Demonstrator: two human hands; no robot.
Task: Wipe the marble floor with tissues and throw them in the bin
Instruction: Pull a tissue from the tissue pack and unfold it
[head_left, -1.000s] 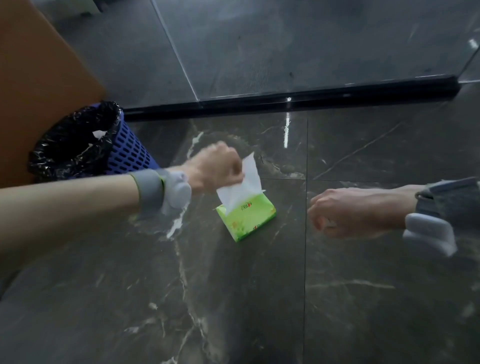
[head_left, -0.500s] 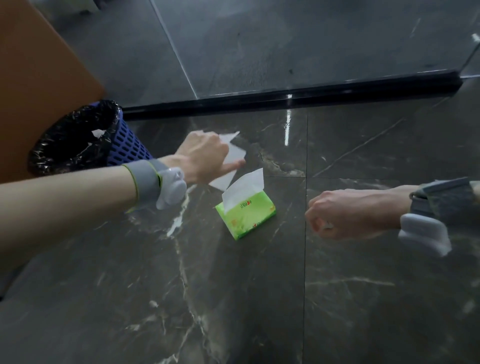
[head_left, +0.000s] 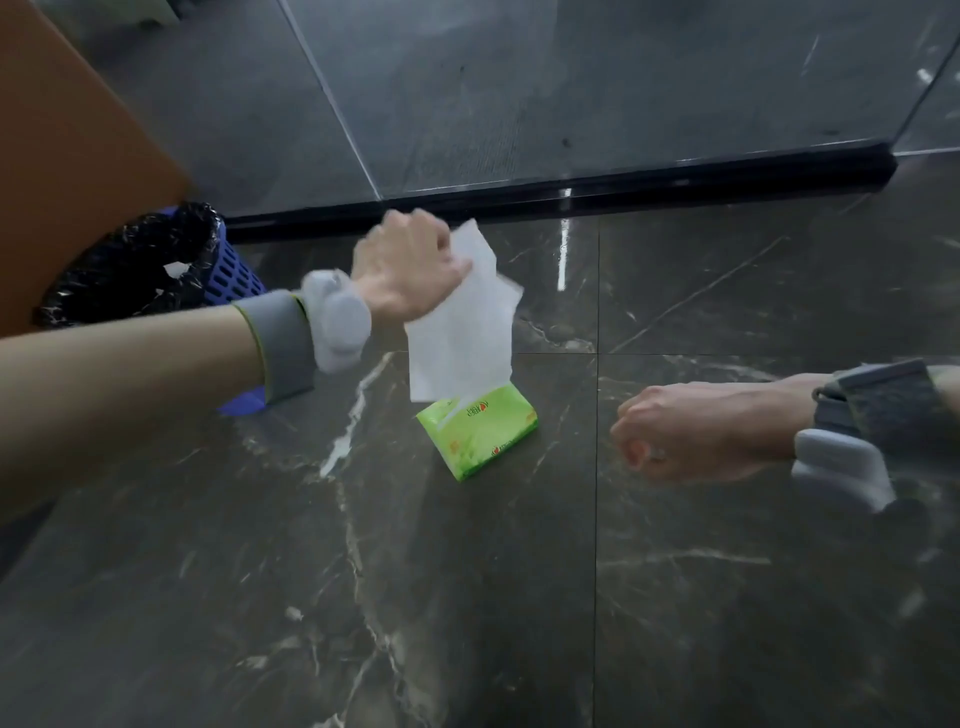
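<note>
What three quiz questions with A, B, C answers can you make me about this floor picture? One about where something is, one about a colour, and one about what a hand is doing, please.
1. Where is the bin from the tissue pack?
A. To its left
B. To its right
C. On top of it

2. What colour is the tissue pack?
A. Red
B. Green
C. Black

3. What is the left hand doing?
A. Pressing flat on the floor
B. Reaching into the bin
C. Holding a white tissue up in the air

Answers:
1 A, the bin stands far left beside the brown board.
2 B, its wrapper is bright green.
3 C, its fingers pinch the tissue above the pack.
</note>
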